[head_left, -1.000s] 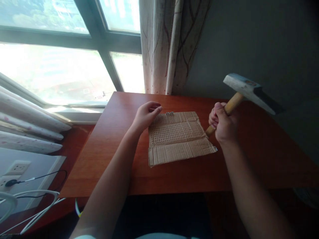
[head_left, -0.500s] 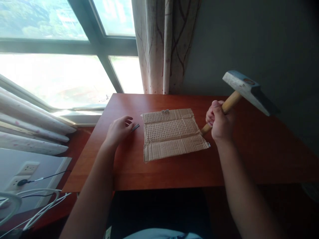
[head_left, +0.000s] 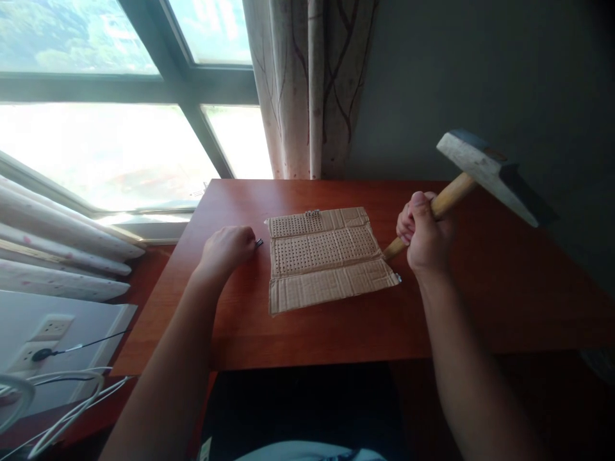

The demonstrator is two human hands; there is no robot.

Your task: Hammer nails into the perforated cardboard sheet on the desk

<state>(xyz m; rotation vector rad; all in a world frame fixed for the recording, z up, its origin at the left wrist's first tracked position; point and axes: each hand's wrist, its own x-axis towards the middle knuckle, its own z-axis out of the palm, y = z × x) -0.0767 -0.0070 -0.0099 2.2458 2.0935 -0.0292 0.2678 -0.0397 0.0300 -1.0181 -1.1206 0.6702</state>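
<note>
A flat piece of cardboard punched with rows of small holes lies on the red-brown table. A few nails stand at its far edge. My left hand rests on the table left of the cardboard, fingers curled over some dark nails that poke out at the fingertips. My right hand is closed round the wooden handle of a hammer, whose metal head is raised above the table to the right of the cardboard.
A window and a patterned curtain stand behind the table, with a grey wall to the right. At the lower left are a white power strip and loose white cables.
My left hand left the cardboard's far-left corner, moved left onto the table and closed over the nails lying there. The hammer stayed raised, shifting slightly.
</note>
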